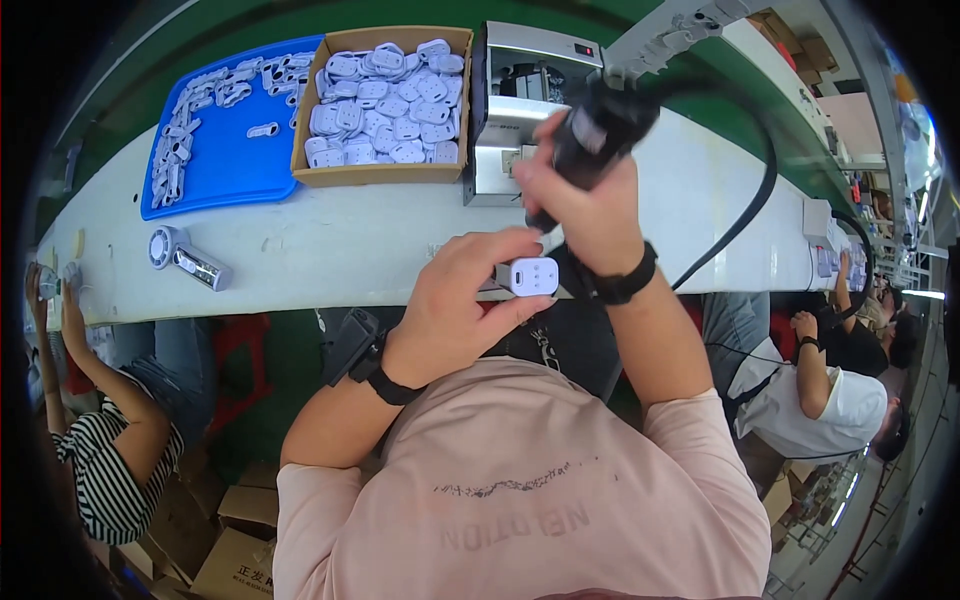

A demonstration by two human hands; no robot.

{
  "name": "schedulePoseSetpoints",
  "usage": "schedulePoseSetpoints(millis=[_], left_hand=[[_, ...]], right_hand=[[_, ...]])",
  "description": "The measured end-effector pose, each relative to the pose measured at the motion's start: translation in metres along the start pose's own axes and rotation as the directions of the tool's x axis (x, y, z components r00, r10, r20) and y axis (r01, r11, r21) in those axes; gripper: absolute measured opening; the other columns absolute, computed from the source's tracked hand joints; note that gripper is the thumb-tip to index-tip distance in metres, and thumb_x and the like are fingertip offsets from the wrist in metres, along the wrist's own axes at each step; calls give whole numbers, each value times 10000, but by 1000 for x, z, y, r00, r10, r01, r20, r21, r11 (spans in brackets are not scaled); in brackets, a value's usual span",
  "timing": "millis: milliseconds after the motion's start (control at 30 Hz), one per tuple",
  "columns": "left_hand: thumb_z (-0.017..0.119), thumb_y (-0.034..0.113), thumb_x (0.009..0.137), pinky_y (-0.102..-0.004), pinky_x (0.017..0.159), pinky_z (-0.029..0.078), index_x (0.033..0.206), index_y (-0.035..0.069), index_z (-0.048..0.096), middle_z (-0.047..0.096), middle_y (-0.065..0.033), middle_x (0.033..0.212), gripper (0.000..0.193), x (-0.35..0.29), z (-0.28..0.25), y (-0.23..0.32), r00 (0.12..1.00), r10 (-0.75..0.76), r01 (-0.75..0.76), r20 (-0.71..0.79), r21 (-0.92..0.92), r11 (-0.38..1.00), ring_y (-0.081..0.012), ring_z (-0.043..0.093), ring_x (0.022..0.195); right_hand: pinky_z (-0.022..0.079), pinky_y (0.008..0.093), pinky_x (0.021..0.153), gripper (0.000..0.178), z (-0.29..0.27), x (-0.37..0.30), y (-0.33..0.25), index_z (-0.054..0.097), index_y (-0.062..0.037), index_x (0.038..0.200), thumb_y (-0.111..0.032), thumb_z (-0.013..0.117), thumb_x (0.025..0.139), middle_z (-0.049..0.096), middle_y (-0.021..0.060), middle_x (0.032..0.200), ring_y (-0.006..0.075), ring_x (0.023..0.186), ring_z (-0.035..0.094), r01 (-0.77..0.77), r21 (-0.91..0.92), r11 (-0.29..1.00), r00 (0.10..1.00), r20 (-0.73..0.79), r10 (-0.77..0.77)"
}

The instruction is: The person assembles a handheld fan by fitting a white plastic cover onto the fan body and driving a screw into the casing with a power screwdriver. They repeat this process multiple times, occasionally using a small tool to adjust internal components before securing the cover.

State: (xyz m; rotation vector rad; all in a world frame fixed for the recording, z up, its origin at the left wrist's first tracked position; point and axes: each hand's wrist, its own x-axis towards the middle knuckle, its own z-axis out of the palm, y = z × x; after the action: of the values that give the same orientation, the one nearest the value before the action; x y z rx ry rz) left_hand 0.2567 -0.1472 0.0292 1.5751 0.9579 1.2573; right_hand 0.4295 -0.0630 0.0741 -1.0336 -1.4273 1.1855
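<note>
Near the front edge of the table, my left hand (450,300) is closed around a small pale lavender plastic casing (535,278). The casing's end faces up and shows a dark slot and several small holes. My right hand (605,215) wraps around a black electric screwdriver (600,125), which is smeared by motion. Its lower tip hangs just above and beside the casing, tilted; whether it touches is too blurred to tell. A black cable (770,160) curves from the tool to the right. Behind my right hand stands a silver screw feeder (535,42).
A cardboard box (385,177) full of pale plastic covers stands beside the feeder. Left of it, a blue tray (225,165) holds several pale curved parts. A small handheld fan (190,258) lies on the white table (330,235). Other people (120,440) sit at both sides.
</note>
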Motion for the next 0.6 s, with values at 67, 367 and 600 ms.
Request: schedulePoseSetpoints(millis=[67,367,600], left_hand=[[897,131,787,-415,852,534,1225,76,692,746,-88,1113,487,0,1,-1,998,-55,54,-36,-47,997,-320,679,967],[894,103,771,-423,827,528,1229,69,687,731,-92,1079,504,13,1,-11,975,219,-222,38,160,962,-330,672,949],[880,90,773,-426,823,530,1160,81,712,724,-92,1092,421,17,3,-15,961,275,-276,26,137,951,-329,677,956]], right_hand=[[529,356,613,415,-1,-12,-10,535,-70,1249,80,661,884,612,55,794,184,631,604,37,64,997,998,-55,-33],[487,362,591,451,-16,-37,-94,472,-143,1387,-206,693,999,571,37,847,179,579,536,396,359,845,866,160,-474],[502,361,602,488,-5,-38,-82,447,-139,1310,-282,773,977,583,41,852,179,579,549,348,270,898,897,181,-402]])
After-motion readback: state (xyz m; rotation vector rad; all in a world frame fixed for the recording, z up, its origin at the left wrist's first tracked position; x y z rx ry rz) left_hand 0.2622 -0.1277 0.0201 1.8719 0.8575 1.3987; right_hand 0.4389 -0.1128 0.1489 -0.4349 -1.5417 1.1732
